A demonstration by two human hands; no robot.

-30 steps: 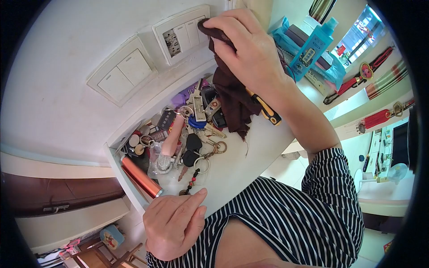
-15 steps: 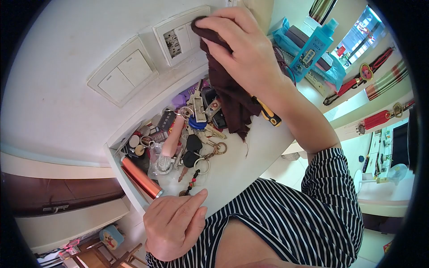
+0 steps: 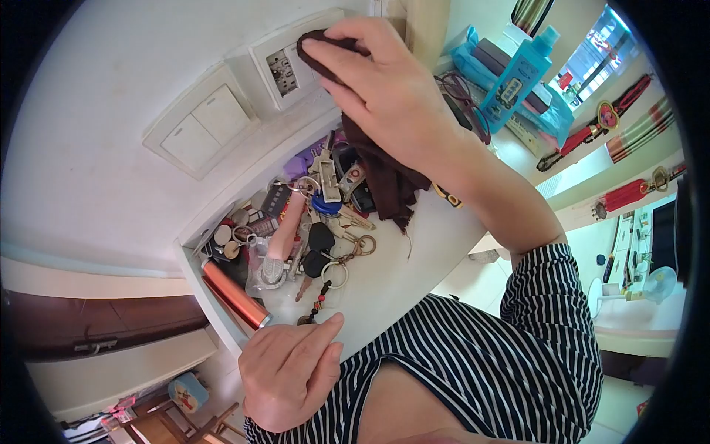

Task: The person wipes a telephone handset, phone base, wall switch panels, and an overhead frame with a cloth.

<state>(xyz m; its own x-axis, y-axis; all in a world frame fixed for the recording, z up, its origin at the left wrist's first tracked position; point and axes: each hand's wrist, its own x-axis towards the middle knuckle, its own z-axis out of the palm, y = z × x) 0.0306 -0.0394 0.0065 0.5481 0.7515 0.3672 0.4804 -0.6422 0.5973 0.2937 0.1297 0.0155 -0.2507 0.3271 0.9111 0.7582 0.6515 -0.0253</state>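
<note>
My right hand (image 3: pixel 399 96) grips a dark brown cloth (image 3: pixel 377 170) and presses its bunched end on the upper wall switch panel (image 3: pixel 285 72); the rest hangs down over the drawer items. My left hand (image 3: pixel 288 374) rests at the near edge of the white drawer (image 3: pixel 392 277), index finger stretched out and thumb apart, holding nothing. Near its fingertips lies a beaded key strap (image 3: pixel 319 302). Black key fobs (image 3: pixel 320 237), a blue key (image 3: pixel 325 204) and several small items fill the drawer's far side. A second switch panel (image 3: pixel 203 122) sits lower on the wall.
An orange tube (image 3: pixel 235 294) lies along the drawer's left side. Under my right forearm is a yellow-black handle (image 3: pixel 447 197). A blue bottle (image 3: pixel 519 81), glasses (image 3: pixel 473 100) and a blue bag (image 3: pixel 464 59) are at the upper right. Red tassels (image 3: pixel 621 198) hang at the right.
My right hand has slid left across the upper switch panel with the cloth, covering more of its switches. My left hand has stayed in place.
</note>
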